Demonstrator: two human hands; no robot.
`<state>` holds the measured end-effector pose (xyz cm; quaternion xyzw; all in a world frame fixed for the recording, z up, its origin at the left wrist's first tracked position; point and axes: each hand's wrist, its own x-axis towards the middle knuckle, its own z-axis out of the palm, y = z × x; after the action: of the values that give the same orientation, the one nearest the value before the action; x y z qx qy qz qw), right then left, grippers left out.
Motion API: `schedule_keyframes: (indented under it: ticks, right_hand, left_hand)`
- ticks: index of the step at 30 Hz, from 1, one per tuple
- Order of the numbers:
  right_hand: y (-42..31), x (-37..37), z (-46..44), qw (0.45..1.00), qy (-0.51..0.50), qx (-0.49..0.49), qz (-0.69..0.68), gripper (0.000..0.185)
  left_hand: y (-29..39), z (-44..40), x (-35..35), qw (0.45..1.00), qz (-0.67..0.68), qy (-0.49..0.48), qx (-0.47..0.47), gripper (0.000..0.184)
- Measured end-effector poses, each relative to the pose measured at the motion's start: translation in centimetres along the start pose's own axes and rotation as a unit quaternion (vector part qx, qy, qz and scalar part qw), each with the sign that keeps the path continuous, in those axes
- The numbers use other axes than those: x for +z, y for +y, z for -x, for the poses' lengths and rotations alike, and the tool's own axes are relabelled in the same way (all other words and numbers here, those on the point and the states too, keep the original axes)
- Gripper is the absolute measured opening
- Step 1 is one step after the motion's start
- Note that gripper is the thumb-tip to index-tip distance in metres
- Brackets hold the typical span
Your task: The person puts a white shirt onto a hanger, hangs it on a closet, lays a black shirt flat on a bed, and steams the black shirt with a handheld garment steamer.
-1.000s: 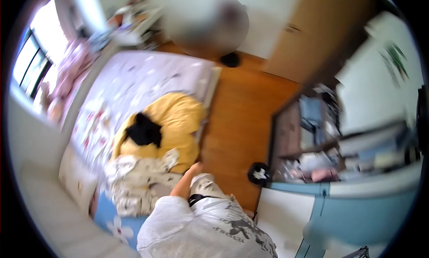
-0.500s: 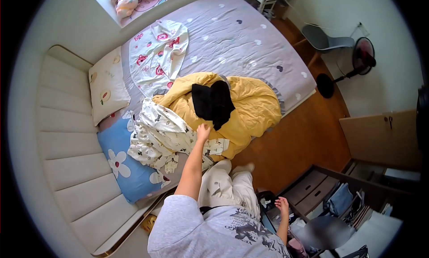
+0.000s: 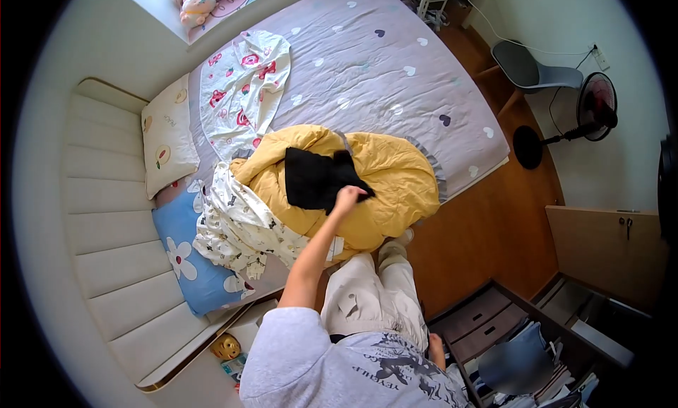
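A black garment [image 3: 311, 178] lies on the crumpled yellow quilt [image 3: 402, 175] near the bed's edge. My left hand [image 3: 349, 197] reaches over the quilt, its fingers closed on the garment's lower right end. To the left of that arm is a white patterned cloth [image 3: 233, 217], bunched between the quilt and a blue flowered pillow [image 3: 187, 249]. My right hand [image 3: 437, 351] hangs low beside my trousers, near the open drawer; its fingers are too small and partly hidden to read.
A white cloth with red prints [image 3: 244, 86] lies on the grey heart-patterned sheet [image 3: 367, 62]. A chair [image 3: 533, 65] and a black fan [image 3: 597, 108] stand at the right. The drawer unit [image 3: 487, 312] with folded clothes is at lower right.
My left hand has moved right and onto the black garment, which has shifted and spread lower. My right hand has dropped closer to my body. My view has turned slightly.
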<state>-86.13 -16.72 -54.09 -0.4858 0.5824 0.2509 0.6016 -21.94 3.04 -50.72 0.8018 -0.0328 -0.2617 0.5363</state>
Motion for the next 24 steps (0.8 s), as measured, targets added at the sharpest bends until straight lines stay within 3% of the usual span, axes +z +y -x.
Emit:
schedule_keyframes:
  ticks: [2, 3, 4, 5, 6, 7, 8, 10, 11, 12, 13, 15, 16, 18, 19, 20, 22, 23, 24]
  right_hand:
    - [-5.5, -0.3, -2.9, 0.992, 0.014, -0.124, 0.015, 0.016]
    - [-16.9, 1.7, 2.9, 0.971, 0.011, -0.238, 0.026, 0.025]
    - [-21.5, 1.7, 1.8, 0.98, -0.011, -0.197, -0.006, 0.044]
    - [-27.1, 2.2, 2.4, 0.947, -0.016, -0.317, 0.043, 0.061]
    - [-31.5, 2.6, 1.7, 0.923, -0.04, -0.384, -0.013, 0.075]
    - [-37.5, 2.9, 4.0, 0.888, -0.002, -0.455, 0.071, 0.082]
    - [-42.7, 2.7, 6.6, 0.841, 0.089, -0.509, 0.159, 0.072]
    - [-49.0, 0.5, 7.3, 0.775, 0.147, -0.549, 0.275, 0.06]
    - [-51.2, -1.5, 5.6, 0.806, 0.081, -0.507, 0.296, 0.053]
    - [-52.7, -3.4, 4.1, 0.831, 0.01, -0.461, 0.312, 0.047]
    - [-54.4, -4.6, 4.3, 0.835, 0.022, -0.459, 0.304, 0.047]
    - [-56.9, -5.6, 6.8, 0.876, -0.097, -0.451, 0.143, 0.037]
    - [-57.4, -5.9, 8.2, 0.877, -0.089, -0.453, 0.137, 0.037]
    - [-58.3, -6.4, 11.6, 0.838, -0.181, -0.512, 0.048, 0.03]
    - [-59.2, -6.9, 14.3, 0.847, -0.083, -0.5, 0.16, 0.028]
    - [-59.2, -7.7, 13.4, 0.848, -0.079, -0.501, 0.155, 0.028]
    - [-59.9, -9.4, 12.0, 0.689, 0.248, -0.649, 0.205, 0.03]
    - [-60.6, -10.5, 11.5, 0.642, 0.349, -0.659, 0.18, 0.029]
    - [-61.1, -11.1, 12.0, 0.685, 0.359, -0.627, 0.094, 0.026]
  left_hand:
    - [7.0, 3.1, 4.2, 0.994, 0.08, -0.075, 0.025, 0.03]
    - [9.9, 4.3, 5.8, 0.984, 0.128, -0.118, 0.041, 0.026]
    - [12.7, 5.5, 7.2, 0.97, 0.174, -0.161, 0.056, 0.023]
    - [15.9, 6.9, 8.6, 0.964, 0.166, -0.194, 0.073, 0.022]
    - [18.7, 7.9, 9.9, 0.956, 0.157, -0.23, 0.091, 0.021]
    - [20.7, 8.2, 11.3, 0.95, 0.146, -0.249, 0.115, 0.023]
    - [22.4, 8.1, 12.4, 0.945, 0.143, -0.271, 0.119, 0.023]
    - [26.0, 7.0, 14.0, 0.935, 0.148, -0.268, 0.178, 0.023]
    - [28.7, 6.9, 13.9, 0.94, 0.148, -0.28, 0.127, 0.023]
    - [29.7, 5.6, 14.3, 0.935, 0.114, -0.299, 0.155, 0.023]
    - [30.6, 4.6, 14.9, 0.932, 0.129, -0.297, 0.163, 0.024]
    - [33.1, 3.6, 15.6, 0.924, 0.17, -0.314, 0.138, 0.026]
    - [35.1, 3.5, 15.8, 0.917, 0.197, -0.332, 0.104, 0.027]
    - [38.0, 3.1, 16.9, 0.903, 0.222, -0.344, 0.132, 0.026]
    - [39.6, 3.1, 17.2, 0.896, 0.227, -0.359, 0.13, 0.025]
    - [40.8, 2.9, 17.6, 0.888, 0.232, -0.375, 0.127, 0.025]
    - [42.4, 2.3, 18.8, 0.882, 0.208, -0.403, 0.127, 0.021]
    - [43.4, 2.2, 20.1, 0.865, 0.224, -0.422, 0.152, 0.019]
    - [44.5, 2.3, 21.4, 0.847, 0.24, -0.44, 0.177, 0.017]
